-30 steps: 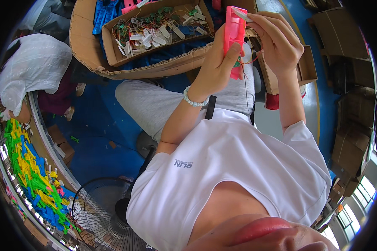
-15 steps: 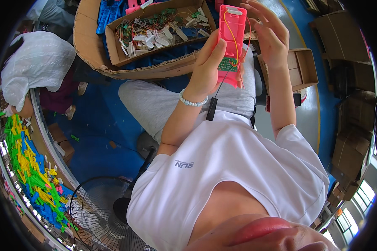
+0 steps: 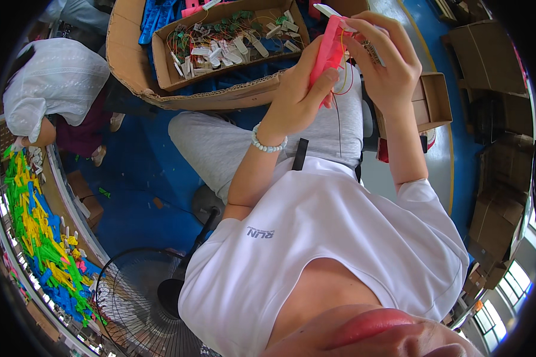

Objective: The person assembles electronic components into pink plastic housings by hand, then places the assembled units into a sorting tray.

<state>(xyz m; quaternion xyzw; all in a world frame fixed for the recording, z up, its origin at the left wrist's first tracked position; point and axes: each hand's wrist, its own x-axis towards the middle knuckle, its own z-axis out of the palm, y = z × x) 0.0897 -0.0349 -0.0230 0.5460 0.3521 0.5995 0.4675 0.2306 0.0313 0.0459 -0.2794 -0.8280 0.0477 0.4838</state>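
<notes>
My left hand, with a beaded bracelet at its wrist, is closed around a pink plastic shell tilted onto its edge. A flat white plastic piece juts from the shell's far end. My right hand has its fingers curled at that end, its fingertips against the white piece. Thin yellow and red wires loop out below the shell, and a dark wire hangs toward my lap. The circuit board seen earlier is hidden now. A small ridged object shows between my right fingers; its kind is unclear.
Ahead, a large carton contains blue parts and a smaller box of wired white pieces and green boards. A fan stands at my left. Beyond it, colourful plastic parts cover a bench beside a person. Boxes stand right.
The pink shell has turned from open face up onto its edge. My right fingers have closed in on its far end, and the white piece now sticks outward there.
</notes>
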